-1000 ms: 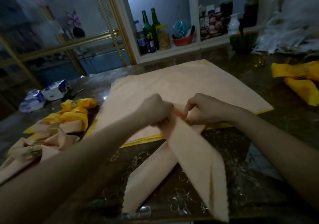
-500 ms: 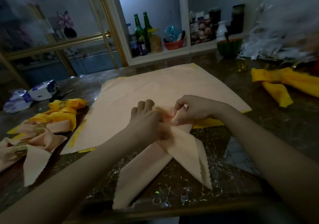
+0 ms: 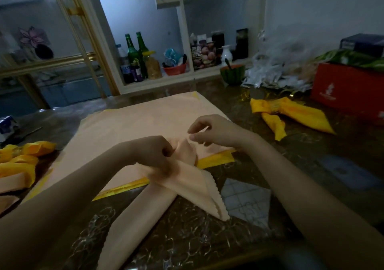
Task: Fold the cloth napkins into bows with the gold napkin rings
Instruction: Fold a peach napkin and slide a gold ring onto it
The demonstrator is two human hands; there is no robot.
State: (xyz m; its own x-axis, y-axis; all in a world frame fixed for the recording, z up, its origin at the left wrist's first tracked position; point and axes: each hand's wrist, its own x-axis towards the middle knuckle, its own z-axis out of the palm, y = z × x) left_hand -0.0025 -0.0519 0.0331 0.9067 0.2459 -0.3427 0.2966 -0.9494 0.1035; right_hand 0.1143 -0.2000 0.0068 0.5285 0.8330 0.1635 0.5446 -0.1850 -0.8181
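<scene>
Where the bench [image 3: 307, 151] is carrying the work, a flat peach cloth [image 3: 133, 124] is lying spread across its middle. Over that cloth's near hem a folded peach napkin [image 3: 191, 184] is lying with its two tails crossing and running toward the near edge. The left hand [image 3: 151, 155] is gripping the napkin at the crossing, fingers curled tight around the gathered cloth. The right hand [image 3: 214, 130] is hovering just beyond it, fingers loosely curled, thumb and forefinger close together, clear of the cloth. Yellow and peach bows [image 3: 18, 165] are lying at the left edge. Toward the right edge a yellow bow [image 3: 291, 116] is resting, a gold ring [image 3: 274, 107] sitting around its centre.
</scene>
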